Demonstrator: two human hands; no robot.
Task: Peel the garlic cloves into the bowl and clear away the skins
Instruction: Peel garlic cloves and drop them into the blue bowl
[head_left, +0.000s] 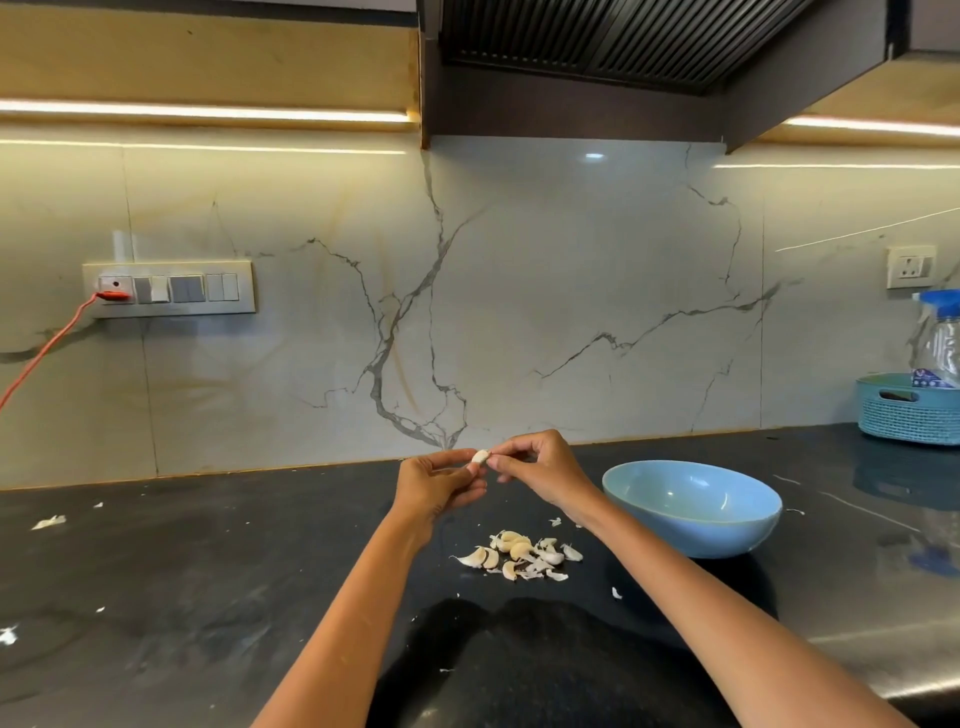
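Garlic clove (480, 457) held in the air between both hands, above the dark surface (208, 571); left hand (436, 483) fingers pinch its lower end, right hand (540, 470) fingers pinch the upper tip. Long axis tilts toward 1 o'clock. Bowl (727, 525) at 4 o'clock, nearer the right hand; loose cloves (519, 553) at 6 o'clock, skins among them.

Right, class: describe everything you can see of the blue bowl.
The blue bowl is round, wide and shallow, glossy like glazed ceramic, light blue inside and out. It stands upright on the dark countertop, right of the garlic pile. What shows of its inside looks empty. Neither hand touches it.
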